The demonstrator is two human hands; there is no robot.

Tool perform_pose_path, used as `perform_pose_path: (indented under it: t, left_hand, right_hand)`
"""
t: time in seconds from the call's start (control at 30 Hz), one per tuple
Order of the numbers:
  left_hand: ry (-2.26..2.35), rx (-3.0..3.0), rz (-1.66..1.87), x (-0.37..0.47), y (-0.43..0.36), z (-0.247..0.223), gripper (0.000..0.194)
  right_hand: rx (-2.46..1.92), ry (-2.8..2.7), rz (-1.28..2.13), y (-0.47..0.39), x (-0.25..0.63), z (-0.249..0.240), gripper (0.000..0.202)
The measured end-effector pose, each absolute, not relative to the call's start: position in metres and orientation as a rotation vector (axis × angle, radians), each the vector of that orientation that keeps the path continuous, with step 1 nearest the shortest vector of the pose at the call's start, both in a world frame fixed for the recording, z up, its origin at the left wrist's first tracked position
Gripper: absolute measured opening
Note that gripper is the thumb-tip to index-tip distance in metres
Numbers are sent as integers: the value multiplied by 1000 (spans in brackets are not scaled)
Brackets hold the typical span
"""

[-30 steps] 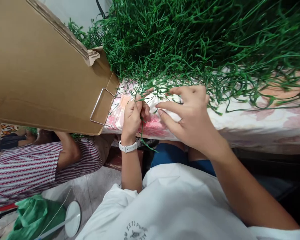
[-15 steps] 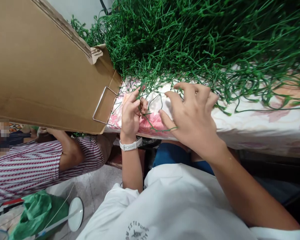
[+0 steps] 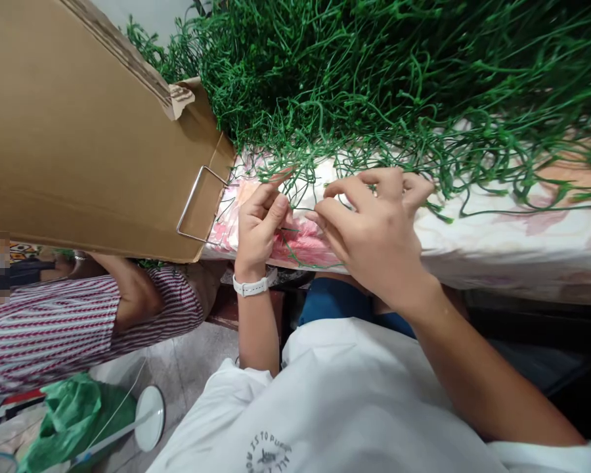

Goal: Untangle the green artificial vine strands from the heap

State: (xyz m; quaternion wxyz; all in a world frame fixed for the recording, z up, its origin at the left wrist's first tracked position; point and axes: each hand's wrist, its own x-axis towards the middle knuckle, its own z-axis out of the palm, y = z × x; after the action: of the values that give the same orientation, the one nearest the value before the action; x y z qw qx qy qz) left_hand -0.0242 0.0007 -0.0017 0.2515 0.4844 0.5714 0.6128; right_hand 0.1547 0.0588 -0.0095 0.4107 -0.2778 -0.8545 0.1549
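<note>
We see the left hand (image 3: 259,226) and the right hand (image 3: 379,223) facing each other over a floral cloth (image 3: 497,240), in front of a heap of green plastic stems (image 3: 374,72). Half a second ago the left hand lies looser, fingers spread; now its thumb folds down against the curled fingers, and we see it nipping a thin green stem (image 3: 300,263) that trails below, curving towards the underside of the right hand. A second ago that trailing end hangs down over the edge of the cloth instead.

The right hand changes most: its thumb and forefinger, clearly apart in both earlier views, draw together just beside the left fingers. A strand runs across to their tips, but we cannot tell whether they have hold of it. The other right fingers bend loosely, apart from each other.

To the left, the cardboard box (image 3: 103,131) with its wire handle (image 3: 190,200) stays in place, as does the co-worker in the striped shirt (image 3: 49,315).
</note>
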Motion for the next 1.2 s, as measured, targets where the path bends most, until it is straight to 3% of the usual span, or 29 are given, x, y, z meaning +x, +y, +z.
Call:
perform_pose_path:
  t: [0.2,0.4,0.73,1.0,1.2]
  left_hand:
    - [1724,1418,1780,-14,3,-3,28]
    - [1852,1393,1812,-7,4,-3,32]
    - [1769,1273,2031,-8,5,-12,29]
    - [1783,1117,2251,-36,11,-10,35]
    - [1800,975,2444,-32,10,-13,23]
  right_hand:
    - [-573,-2179,338,63,158,-12,23]
    - [-457,-2145,268,67,160,-14,20]
    - [-350,-2198,214,67,162,-10,23]
    - [-444,-2054,614,75,179,-11,23]
    - [-316,-1842,797,74,176,-8,21]
